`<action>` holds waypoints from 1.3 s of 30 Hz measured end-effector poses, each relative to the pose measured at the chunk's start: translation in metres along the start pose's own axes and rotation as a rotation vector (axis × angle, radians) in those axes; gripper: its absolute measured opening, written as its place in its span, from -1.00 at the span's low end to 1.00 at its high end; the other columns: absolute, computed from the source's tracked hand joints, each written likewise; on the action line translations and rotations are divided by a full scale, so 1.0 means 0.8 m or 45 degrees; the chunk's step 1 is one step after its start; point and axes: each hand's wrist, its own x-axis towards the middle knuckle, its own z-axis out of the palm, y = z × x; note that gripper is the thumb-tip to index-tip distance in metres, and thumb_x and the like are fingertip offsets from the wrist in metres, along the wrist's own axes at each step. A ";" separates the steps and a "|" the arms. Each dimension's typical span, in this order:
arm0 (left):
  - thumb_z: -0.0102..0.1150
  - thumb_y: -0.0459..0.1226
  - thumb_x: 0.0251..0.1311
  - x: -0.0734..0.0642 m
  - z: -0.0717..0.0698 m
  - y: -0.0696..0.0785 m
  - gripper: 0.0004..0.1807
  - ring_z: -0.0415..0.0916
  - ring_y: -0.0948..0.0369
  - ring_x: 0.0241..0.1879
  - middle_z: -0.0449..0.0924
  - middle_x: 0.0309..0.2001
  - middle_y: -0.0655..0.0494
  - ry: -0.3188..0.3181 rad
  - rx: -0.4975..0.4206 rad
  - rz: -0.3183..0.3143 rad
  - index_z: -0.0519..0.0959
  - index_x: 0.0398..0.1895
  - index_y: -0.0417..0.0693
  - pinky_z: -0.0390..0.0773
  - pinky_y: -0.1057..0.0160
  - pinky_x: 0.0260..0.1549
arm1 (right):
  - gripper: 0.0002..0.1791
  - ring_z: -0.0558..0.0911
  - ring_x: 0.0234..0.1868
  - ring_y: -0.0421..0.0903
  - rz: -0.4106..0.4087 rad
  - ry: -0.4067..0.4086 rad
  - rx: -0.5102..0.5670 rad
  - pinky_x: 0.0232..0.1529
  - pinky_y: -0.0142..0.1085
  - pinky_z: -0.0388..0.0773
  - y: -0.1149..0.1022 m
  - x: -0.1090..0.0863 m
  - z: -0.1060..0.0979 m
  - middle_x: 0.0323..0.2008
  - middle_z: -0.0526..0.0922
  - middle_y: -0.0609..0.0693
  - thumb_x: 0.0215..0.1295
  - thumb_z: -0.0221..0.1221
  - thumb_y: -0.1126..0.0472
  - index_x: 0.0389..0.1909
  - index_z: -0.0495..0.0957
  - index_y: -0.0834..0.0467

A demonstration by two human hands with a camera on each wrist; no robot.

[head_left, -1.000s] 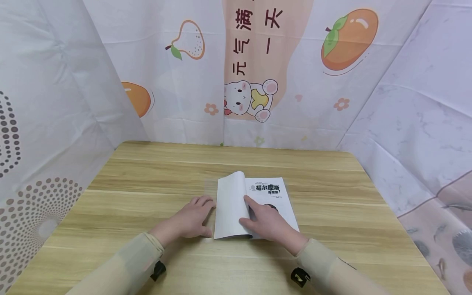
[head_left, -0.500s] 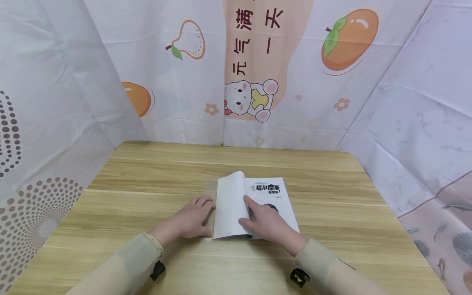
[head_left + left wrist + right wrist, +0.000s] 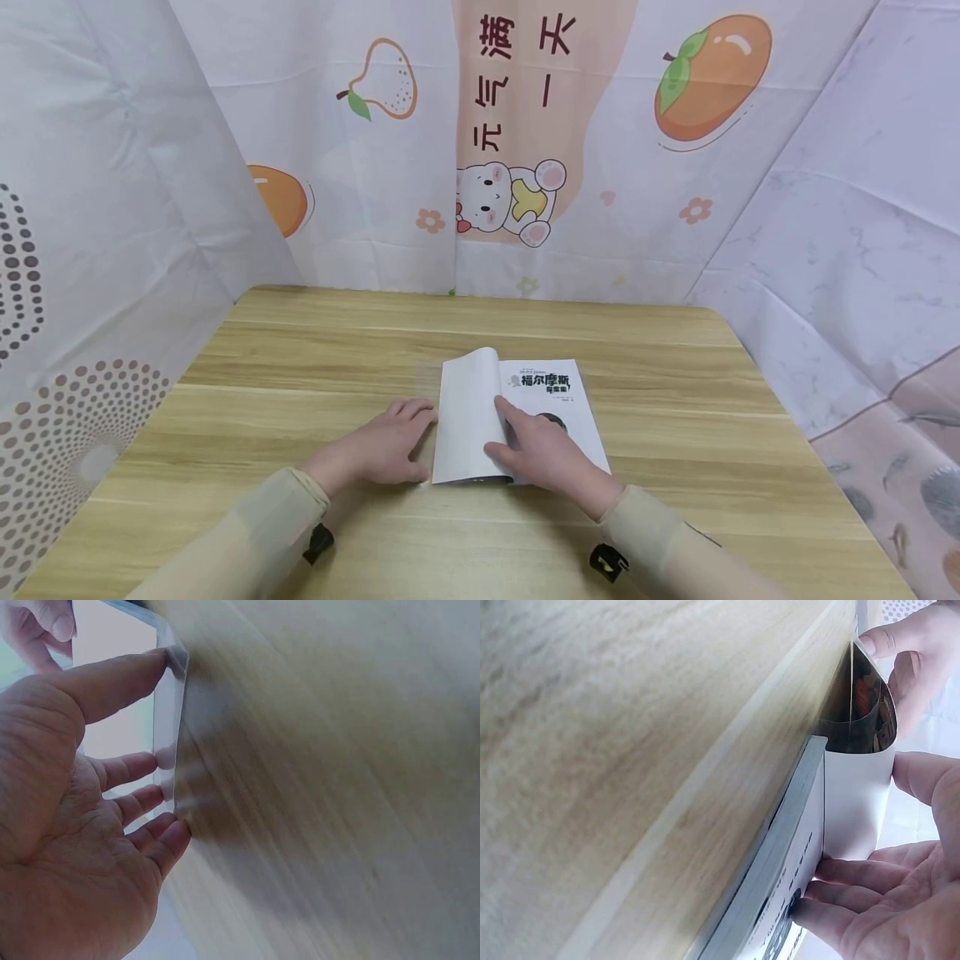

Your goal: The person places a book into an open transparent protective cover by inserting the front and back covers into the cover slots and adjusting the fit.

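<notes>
A book lies on the table, turned to a white title page (image 3: 581, 425) with dark green Chinese lettering. Its front cover (image 3: 465, 429) is folded over to the left, white inner side up, and still bows upward near the spine. A clear plastic jacket (image 3: 169, 712) shows along the cover's outer edge. My left hand (image 3: 390, 442) touches that edge with thumb and fingertips spread. My right hand (image 3: 547, 454) rests along the fold, fingers on the page and thumb at the white inner cover. In the right wrist view, a colourful printed outer side (image 3: 866, 712) shows beneath the bowed cover.
The wood-grain tabletop (image 3: 300, 342) surrounds the book. Behind it hangs a white curtain (image 3: 390, 183) printed with fruit and a cartoon animal. More cloth closes off both sides. Black wrist straps (image 3: 609, 562) sit below the sleeves.
The cover's left edge and my left hand have shifted very slightly left. My right hand keeps its place at the fold.
</notes>
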 end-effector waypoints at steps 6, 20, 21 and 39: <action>0.39 -0.23 0.15 -0.003 -0.007 -0.010 -0.09 0.02 -0.12 0.53 0.05 0.57 -0.16 -0.086 -0.034 0.043 0.19 0.54 -0.24 0.22 -0.11 0.45 | -0.20 0.69 0.10 0.16 -0.004 -0.002 0.001 0.15 0.02 0.58 0.000 0.001 0.000 0.22 0.61 0.28 0.35 0.31 -0.01 0.49 0.30 0.28; 0.56 -0.12 0.07 -0.004 -0.014 -0.020 -0.12 0.17 -0.08 0.48 0.19 0.52 -0.09 -0.057 0.013 0.077 0.36 0.46 -0.09 0.33 -0.08 0.38 | -0.21 0.69 0.09 0.14 0.015 -0.010 0.000 0.15 0.00 0.58 0.003 0.003 0.001 0.21 0.62 0.26 0.35 0.30 -0.03 0.50 0.31 0.20; 0.56 -0.10 0.06 -0.003 -0.013 -0.021 -0.12 0.18 -0.08 0.47 0.21 0.51 -0.08 -0.051 0.021 0.076 0.37 0.45 -0.07 0.33 -0.08 0.38 | -0.21 0.70 0.08 0.13 0.016 -0.011 -0.002 0.14 -0.01 0.58 0.004 0.003 0.001 0.21 0.63 0.26 0.35 0.30 -0.04 0.50 0.31 0.20; 0.51 -0.10 0.08 0.033 -0.009 -0.030 -0.13 0.15 0.02 0.50 0.16 0.52 0.05 -0.073 -0.038 0.115 0.34 0.49 0.04 0.30 -0.01 0.41 | -0.20 0.69 0.08 0.13 0.068 -0.041 -0.005 0.14 0.00 0.57 0.027 0.012 -0.012 0.11 0.67 0.31 0.37 0.28 -0.10 0.53 0.28 0.13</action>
